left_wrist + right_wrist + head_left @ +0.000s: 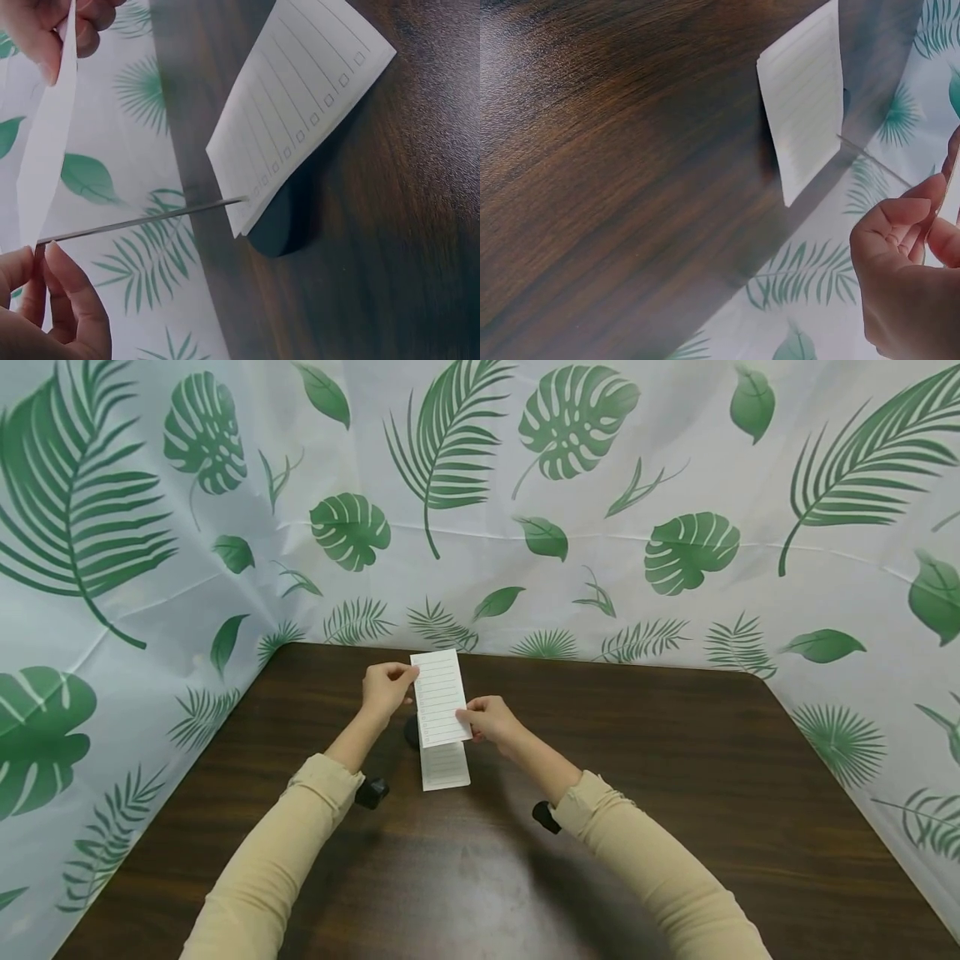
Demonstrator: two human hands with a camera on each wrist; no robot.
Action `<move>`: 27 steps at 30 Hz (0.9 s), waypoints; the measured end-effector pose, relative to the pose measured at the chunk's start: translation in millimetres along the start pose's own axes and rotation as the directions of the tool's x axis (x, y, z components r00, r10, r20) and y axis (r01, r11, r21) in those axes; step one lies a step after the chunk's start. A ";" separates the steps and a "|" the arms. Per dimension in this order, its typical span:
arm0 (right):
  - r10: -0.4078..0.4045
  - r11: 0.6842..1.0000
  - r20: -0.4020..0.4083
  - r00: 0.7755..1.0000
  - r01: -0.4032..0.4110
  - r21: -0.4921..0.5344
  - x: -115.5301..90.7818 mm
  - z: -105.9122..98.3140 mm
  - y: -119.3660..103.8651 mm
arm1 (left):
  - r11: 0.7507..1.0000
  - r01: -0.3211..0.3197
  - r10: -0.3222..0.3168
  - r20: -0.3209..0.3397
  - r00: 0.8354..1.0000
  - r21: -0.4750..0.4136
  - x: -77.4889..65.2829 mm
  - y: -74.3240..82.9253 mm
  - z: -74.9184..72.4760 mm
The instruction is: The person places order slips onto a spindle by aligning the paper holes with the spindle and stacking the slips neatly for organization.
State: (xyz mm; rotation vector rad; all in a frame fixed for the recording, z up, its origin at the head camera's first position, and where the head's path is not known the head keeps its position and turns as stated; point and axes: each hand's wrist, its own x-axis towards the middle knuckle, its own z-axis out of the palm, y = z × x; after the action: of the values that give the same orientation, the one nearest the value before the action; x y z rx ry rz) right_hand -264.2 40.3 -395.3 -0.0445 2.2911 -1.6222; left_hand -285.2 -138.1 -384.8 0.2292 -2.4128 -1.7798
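Observation:
A white lined sheet with small checkboxes (438, 697) is held up over the table. My left hand (386, 689) is at its upper left edge. In the left wrist view that hand's fingertips pinch where the sheet meets the top of a thin metal rod (142, 220); any clip there is hidden. The rod belongs to what looks like a memo holder with a dark rounded base (281, 221). With thumb and fingers, my right hand (492, 720) pinches the sheet's lower right edge. A similar lined notepad (300, 90) lies tilted against the base, below the raised sheet.
The dark wood-grain table (675, 777) extends around the hands. Behind it and at its sides hangs a white curtain with green leaf prints (577, 568). Black wrist cameras (371, 792) sit under both sleeves.

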 end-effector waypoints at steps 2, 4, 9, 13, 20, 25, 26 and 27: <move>0.026 1.000 0.019 0.999 -0.026 0.008 -0.3 -2.1 -0.1 | 1.000 0.013 -0.013 0.004 1.000 -0.010 0.3 0.2 1.4; 0.053 0.998 0.036 0.998 -0.054 0.013 -0.5 -4.4 -0.4 | 1.000 0.023 -0.023 0.001 1.000 -0.018 0.7 0.2 3.3; 0.101 0.995 0.062 0.993 -0.103 0.019 0.9 -5.7 -0.1 | 0.998 0.063 -0.063 -0.002 0.998 -0.020 3.3 -4.8 6.3; 0.114 0.993 0.075 0.991 -0.115 0.008 -0.3 -3.6 2.9 | 0.996 0.089 -0.088 0.017 0.996 -0.015 4.7 -15.0 7.4; 0.119 0.993 0.062 0.991 -0.119 -0.012 6.0 3.3 16.9 | 0.993 0.118 -0.119 0.039 0.992 0.011 4.7 -29.0 9.0; 0.064 0.998 0.100 0.993 -0.066 0.013 24.1 1.7 41.6 | 0.989 0.146 -0.146 0.055 0.988 0.002 6.1 -32.4 9.6; 0.068 0.998 0.105 0.992 -0.069 0.009 26.0 1.7 43.6 | 0.988 0.154 -0.154 0.061 0.986 -0.005 6.5 -33.0 9.5; 0.077 0.997 0.102 0.992 -0.077 -0.001 25.1 1.8 42.9 | 0.986 0.166 -0.165 0.065 0.984 -0.013 7.2 -33.7 9.5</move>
State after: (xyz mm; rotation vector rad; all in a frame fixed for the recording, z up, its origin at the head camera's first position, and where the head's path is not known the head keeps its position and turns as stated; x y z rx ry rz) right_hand -280.4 48.3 -441.7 -0.0368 2.1863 -1.5488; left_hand -292.7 -140.5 -419.6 0.3877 -2.4851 -1.9044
